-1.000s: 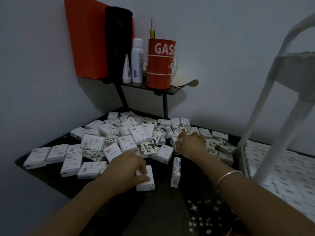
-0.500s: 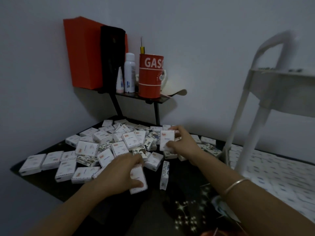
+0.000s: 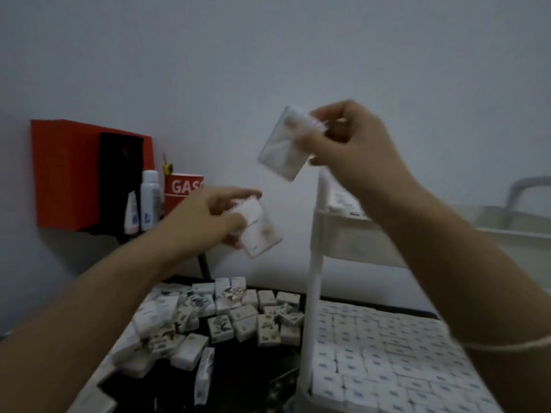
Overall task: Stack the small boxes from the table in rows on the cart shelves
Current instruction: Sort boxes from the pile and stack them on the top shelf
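Both arms raised and extended forward, left hand [image 3: 208, 217] held lower, fingers pinched closed, right hand [image 3: 351, 138] lifted higher, fingers likewise clamped.

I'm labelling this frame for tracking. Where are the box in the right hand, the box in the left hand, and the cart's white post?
Box in right hand [image 3: 281, 147], head view, middle of its face.
Box in left hand [image 3: 260, 228], head view, its face.
Cart post [image 3: 314, 281], head view, mid-length.
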{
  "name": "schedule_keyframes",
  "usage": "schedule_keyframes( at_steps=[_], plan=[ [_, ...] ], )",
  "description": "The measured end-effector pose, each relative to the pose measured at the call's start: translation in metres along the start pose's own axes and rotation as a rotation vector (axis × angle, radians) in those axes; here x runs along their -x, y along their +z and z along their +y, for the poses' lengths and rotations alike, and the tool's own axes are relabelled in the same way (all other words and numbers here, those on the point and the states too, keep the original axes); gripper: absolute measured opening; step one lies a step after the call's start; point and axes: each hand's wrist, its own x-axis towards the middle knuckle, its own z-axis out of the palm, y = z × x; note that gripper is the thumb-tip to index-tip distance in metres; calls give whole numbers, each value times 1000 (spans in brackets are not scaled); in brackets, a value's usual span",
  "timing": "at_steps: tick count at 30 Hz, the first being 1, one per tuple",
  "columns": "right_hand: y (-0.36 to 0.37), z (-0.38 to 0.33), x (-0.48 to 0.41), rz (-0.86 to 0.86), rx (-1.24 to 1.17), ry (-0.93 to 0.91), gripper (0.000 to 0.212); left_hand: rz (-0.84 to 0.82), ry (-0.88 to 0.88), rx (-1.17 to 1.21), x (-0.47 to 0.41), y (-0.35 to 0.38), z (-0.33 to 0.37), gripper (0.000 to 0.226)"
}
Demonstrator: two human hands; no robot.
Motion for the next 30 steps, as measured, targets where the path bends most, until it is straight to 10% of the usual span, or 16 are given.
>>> schedule_keyframes(
  at_steps=[5,12,30],
  plan=[
    [-86,26,-35,147,134,117,20,25,168,19,-41,37,59,39],
    [-136,91,-30,-69,428,363,16,46,269,-111,-97,77,96,39],
    [-125,104,-25,-477,449,337,20,-478,124,-759,-192,146,96,32]
  ],
)
